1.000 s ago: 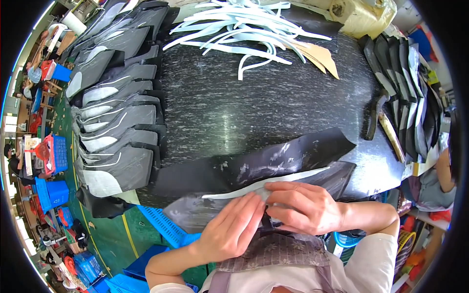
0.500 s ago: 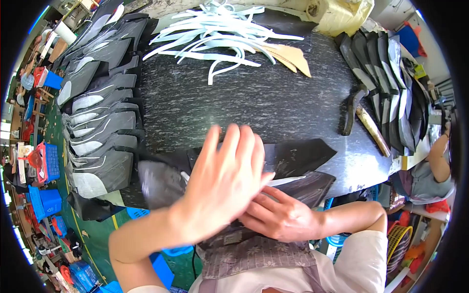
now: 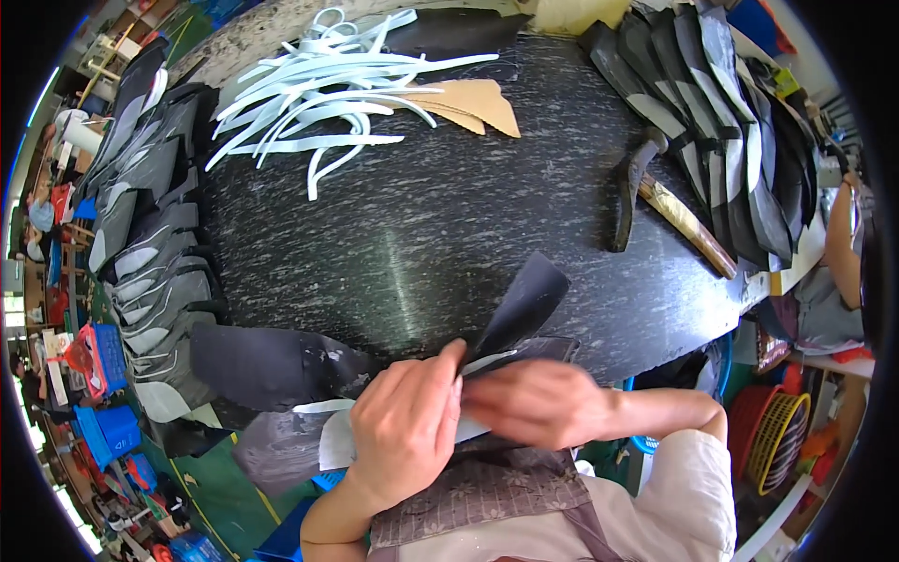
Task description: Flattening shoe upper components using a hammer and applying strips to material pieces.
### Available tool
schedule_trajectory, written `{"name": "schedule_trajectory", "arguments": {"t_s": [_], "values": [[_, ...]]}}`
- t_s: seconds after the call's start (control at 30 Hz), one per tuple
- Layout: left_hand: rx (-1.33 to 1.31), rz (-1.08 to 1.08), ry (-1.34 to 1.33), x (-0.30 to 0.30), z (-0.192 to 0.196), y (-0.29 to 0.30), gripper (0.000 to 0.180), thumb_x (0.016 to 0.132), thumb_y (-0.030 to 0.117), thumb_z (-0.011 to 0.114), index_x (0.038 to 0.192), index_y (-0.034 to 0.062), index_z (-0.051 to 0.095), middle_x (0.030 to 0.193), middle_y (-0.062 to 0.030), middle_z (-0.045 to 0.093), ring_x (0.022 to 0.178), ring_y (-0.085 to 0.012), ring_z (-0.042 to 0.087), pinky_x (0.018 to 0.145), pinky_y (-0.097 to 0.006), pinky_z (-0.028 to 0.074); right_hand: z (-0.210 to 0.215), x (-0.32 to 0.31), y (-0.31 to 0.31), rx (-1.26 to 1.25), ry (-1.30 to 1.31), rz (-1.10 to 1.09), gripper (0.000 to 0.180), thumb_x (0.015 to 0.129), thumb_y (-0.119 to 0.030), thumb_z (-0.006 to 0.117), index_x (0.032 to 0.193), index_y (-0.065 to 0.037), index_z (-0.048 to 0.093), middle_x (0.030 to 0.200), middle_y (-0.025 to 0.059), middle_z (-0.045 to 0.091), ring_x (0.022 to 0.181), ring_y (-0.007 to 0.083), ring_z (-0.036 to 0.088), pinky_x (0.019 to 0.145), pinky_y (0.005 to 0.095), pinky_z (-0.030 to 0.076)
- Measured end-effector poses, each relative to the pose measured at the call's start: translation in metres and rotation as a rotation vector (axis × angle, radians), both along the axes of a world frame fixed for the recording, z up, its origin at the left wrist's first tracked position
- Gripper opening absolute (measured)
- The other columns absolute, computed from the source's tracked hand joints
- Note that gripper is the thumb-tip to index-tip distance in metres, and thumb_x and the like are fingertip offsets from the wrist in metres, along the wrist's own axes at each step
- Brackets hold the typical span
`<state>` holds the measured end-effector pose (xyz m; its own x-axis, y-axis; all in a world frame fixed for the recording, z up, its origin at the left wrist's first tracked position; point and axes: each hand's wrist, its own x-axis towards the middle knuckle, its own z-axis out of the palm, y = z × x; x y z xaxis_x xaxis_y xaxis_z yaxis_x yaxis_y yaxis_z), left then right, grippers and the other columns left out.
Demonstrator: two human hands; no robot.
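At the table's near edge lies a black leather-like piece, its flaps spread to both sides. One flap stands up at an angle beyond my hands. A narrow white strip runs along the piece, and a pale grey lining patch shows beneath it. My left hand is closed on the middle of the piece, thumb and forefinger pinched together. Close beside it, my right hand is at the piece's right part, its fingers smeared by motion.
A hammer with a wooden handle lies at the right, by a row of black and grey pieces. More stacked pieces line the left edge. White strips and tan templates lie at the back of the dark table.
My left hand has come down from above the piece and now pinches it. My right hand has shifted a little, and a flap has been raised. The whole view has turned slightly.
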<state>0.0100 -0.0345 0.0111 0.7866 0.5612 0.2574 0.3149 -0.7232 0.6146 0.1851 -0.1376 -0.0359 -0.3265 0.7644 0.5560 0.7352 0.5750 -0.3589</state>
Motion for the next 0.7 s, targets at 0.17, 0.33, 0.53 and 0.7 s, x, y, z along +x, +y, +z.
{"name": "schedule_trajectory", "arguments": {"t_s": [0.17,0.33,0.53,0.7], "values": [[0.048,-0.001,0.09,0.007,0.005,0.0,0.04,0.084,0.001,0.068,0.123,-0.0061,0.063,0.082,-0.0115,0.067,0.069,-0.0249,0.062,0.061,-0.037,0.049,0.001,0.025,-0.024,-0.07,-0.057,-0.217,0.042,0.069,-0.013,0.068,0.109,-0.003,0.073,0.118,0.0086,0.066,0.096,0.0185,0.066,0.077,0.0287,0.056],[0.26,-0.066,0.199,0.002,-0.001,0.0,0.053,0.076,0.005,0.069,0.128,-0.0034,0.062,0.089,-0.0048,0.069,0.07,-0.0163,0.059,0.06,-0.028,0.044,0.011,0.023,-0.024,-0.161,-0.181,-0.202,0.044,0.073,-0.011,0.066,0.117,-0.005,0.071,0.123,0.008,0.065,0.105,0.0199,0.063,0.088,0.0302,0.053],[0.496,-0.342,0.203,-0.009,-0.003,-0.009,0.043,0.082,0.006,0.059,0.124,-0.0039,0.065,0.118,-0.0164,0.069,0.101,-0.023,0.062,0.079,-0.03,0.051,0.001,0.028,-0.039,-0.331,-0.118,-0.15,0.039,0.073,-0.015,0.07,0.112,-0.008,0.071,0.117,0.0055,0.066,0.114,0.026,0.059,0.092,0.0443,0.05],[0.634,-0.445,0.291,-0.012,-0.011,-0.009,0.042,0.086,0.006,0.057,0.126,-0.0048,0.064,0.125,-0.0191,0.066,0.111,-0.0269,0.059,0.095,-0.031,0.052,0.0,0.023,-0.047,-0.382,-0.206,-0.231,0.036,0.07,-0.015,0.073,0.106,-0.015,0.073,0.123,0.0047,0.064,0.119,0.0267,0.057,0.098,0.0458,0.044]]}}
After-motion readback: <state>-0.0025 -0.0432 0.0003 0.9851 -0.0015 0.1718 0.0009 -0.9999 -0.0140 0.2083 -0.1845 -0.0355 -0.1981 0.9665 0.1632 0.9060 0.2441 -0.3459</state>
